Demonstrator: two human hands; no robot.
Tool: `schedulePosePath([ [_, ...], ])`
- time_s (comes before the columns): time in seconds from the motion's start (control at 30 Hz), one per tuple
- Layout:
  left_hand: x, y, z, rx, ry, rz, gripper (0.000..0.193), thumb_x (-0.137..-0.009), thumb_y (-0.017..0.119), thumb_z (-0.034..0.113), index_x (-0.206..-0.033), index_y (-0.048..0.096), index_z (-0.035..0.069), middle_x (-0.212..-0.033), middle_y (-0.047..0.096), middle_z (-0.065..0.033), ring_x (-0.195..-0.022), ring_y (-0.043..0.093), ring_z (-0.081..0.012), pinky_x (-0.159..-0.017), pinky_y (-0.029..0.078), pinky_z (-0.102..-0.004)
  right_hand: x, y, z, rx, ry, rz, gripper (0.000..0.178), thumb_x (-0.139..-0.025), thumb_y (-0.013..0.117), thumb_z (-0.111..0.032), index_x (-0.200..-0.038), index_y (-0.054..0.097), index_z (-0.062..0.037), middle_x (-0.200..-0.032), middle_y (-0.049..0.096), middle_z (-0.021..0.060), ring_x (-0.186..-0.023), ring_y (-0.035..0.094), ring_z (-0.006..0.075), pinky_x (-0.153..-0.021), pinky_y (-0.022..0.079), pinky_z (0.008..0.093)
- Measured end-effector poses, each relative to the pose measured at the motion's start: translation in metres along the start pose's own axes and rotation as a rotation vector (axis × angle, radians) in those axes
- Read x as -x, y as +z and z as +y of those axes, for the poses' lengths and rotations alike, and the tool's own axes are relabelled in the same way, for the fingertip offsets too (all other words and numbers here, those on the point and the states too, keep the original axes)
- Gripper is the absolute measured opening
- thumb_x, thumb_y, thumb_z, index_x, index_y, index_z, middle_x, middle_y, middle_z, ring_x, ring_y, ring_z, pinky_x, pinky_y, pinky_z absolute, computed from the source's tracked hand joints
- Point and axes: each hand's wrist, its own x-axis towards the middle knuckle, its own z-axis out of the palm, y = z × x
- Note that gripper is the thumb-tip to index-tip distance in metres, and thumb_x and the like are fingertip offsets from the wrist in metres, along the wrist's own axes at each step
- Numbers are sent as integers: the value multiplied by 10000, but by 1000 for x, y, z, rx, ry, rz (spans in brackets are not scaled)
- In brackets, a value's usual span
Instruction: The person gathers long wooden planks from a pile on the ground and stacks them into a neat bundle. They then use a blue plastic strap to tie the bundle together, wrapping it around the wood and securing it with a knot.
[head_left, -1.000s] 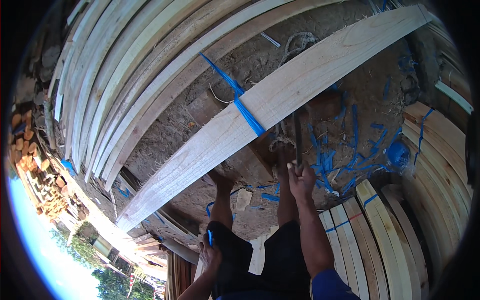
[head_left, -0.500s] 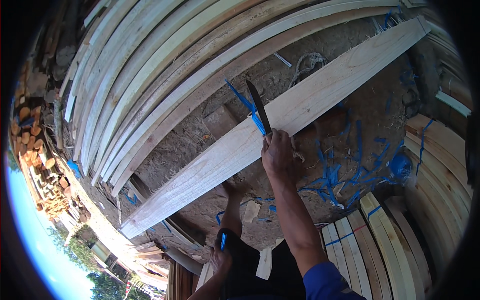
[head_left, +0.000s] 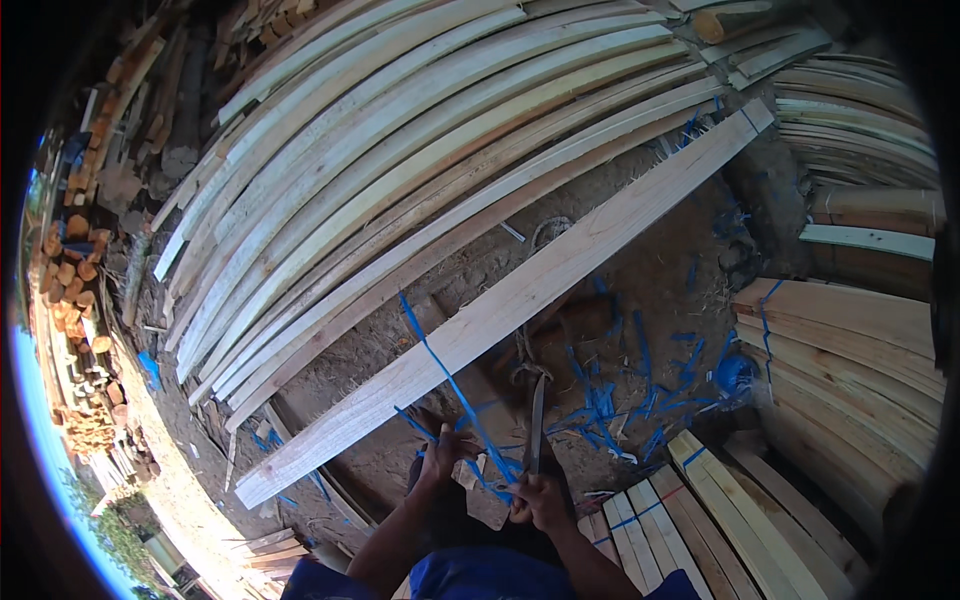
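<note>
Knife (head_left: 537, 425) clamped in right hand (head_left: 540, 500), blue strap (head_left: 459, 397) seemingly pinched in left hand (head_left: 437, 462)

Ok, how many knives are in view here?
1: a knife in the right hand, its blade pointing up the picture toward the long plank. Another could be hidden among the stacked boards or blue scraps.

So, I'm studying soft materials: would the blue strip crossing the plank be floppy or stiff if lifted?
The blue strip would probably be floppy, since similar scraps lie bent and tangled on the ground. It is likely light too, being far narrower than the plank.
</note>
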Motion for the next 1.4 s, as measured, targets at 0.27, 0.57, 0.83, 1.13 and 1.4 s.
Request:
schedulePosePath([
  [0.27, 17, 49, 182, 857, 392, 1, 435, -951, 341, 444, -943, 530, 51, -539, 368, 6, -461, 357, -141, -525, 364, -338, 41, -88, -52, 168, -327, 456, 203, -813, 626, -127, -670, 501, -54, -626, 535, 55, -453, 514, 124, -408, 407, 258],
  [0.57, -12, 139, 254, 147, 879, -86, 398, -935, 445, 363, -1064, 541, -2, -763, 605, -80, -734, 571, -171, -668, 424, -301, 51, -196, -125, 112, -417, 845, 161, -753, 643, -112, -873, 583, -23, -743, 604, 71, -675, 619, 159, -501, 482, 274],
  [0.83, -53, 219, 224, -256, 610, -49, 405, -912, 472, 408, -965, 597, 26, -755, 598, -56, -625, 556, -137, -513, 434, -294, 94, -231, -65, 20, -281, 955, 86, -762, 588, -81, -809, 545, -23, -668, 583, 89, -530, 587, 177, -444, 455, 277],
  [1.13, -120, 273, 194, -606, 330, -63, 313, -872, 569, 266, -963, 599, -32, -694, 643, -128, -560, 627, -202, -463, 494, -317, 64, -311, -148, -98, -165, 838, 97, -740, 599, -41, -732, 503, -54, -620, 539, 83, -491, 549, 173, -398, 408, 281],
  [1.4, -67, 388, 248, -338, 151, 195, 366, -896, 519, 316, -914, 625, -34, -697, 648, -145, -541, 637, -232, -450, 511, -336, 38, -474, -366, 221, -316, 787, 95, -747, 589, -74, -689, 528, -30, -597, 549, 53, -478, 549, 146, -412, 422, 257],
])
